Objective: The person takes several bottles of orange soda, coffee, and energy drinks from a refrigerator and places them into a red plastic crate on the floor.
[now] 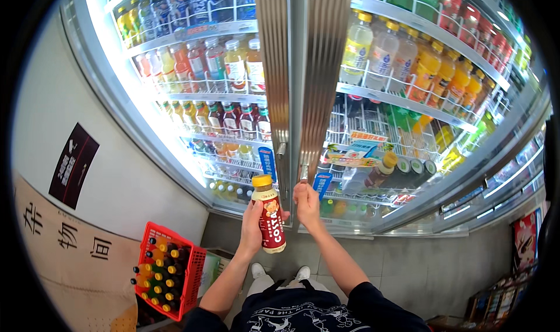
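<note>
My left hand (pixel 253 231) holds a Costa coffee bottle (pixel 271 216) with a yellow cap and a dark red label, upright in front of the drinks fridge. To its right, my right hand (pixel 307 203) is closed around the lower part of the metal door handle (pixel 304 172) on the right glass door. Both fridge doors look shut. Through the right door's glass, a similar yellow-capped bottle (pixel 381 170) appears beside several cans on a low shelf; whether it is a reflection I cannot tell. Rows of bottled drinks (pixel 236 65) fill the shelves behind the left door.
A red plastic basket (pixel 191 279) full of small capped bottles stands at the lower left, by a pale wall (pixel 109 157). Grey floor tiles (pixel 358 257) lie around my white shoes. More fridge doors continue on the right, and a rack of goods (pixel 496 297) stands at the lower right.
</note>
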Tool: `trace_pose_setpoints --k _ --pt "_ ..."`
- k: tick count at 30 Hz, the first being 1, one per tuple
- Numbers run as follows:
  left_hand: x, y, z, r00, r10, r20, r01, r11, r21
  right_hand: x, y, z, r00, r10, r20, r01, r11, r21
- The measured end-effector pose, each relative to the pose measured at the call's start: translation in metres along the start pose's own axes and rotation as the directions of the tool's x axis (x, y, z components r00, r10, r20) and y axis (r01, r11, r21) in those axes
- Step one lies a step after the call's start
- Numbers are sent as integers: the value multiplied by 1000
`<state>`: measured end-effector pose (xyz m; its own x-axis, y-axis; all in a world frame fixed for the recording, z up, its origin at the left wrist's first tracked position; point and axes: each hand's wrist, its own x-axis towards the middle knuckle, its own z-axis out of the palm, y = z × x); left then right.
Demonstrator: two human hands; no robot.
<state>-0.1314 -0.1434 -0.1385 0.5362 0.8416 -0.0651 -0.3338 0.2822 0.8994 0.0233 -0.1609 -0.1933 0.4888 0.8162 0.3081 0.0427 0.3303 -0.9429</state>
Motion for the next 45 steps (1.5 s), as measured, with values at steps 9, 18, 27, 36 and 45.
trace_pose_setpoints --k 9,18,27,36,45 --pt "-24 18 -29 997 6 -79 -4 1000 20 16 23 -6 994 -91 -58 94 994 56" --pt "-33 48 -95 997 79 -24 -78 996 46 43 23 0 962 -147 -231 147 989 -20" --pt "-48 82 -170 994 109 18 -108 993 -50 14 -8 1 881 28 -473 -304 799 -519" --pt "-83 103 -244 993 107 -45 -108 993 -39 -46 -6 195 702 561 438 -514 825 -234" --pt "-142 116 -293 847 423 -323 -244 848 471 -35 24 312 124 384 915 -323 888 -329"
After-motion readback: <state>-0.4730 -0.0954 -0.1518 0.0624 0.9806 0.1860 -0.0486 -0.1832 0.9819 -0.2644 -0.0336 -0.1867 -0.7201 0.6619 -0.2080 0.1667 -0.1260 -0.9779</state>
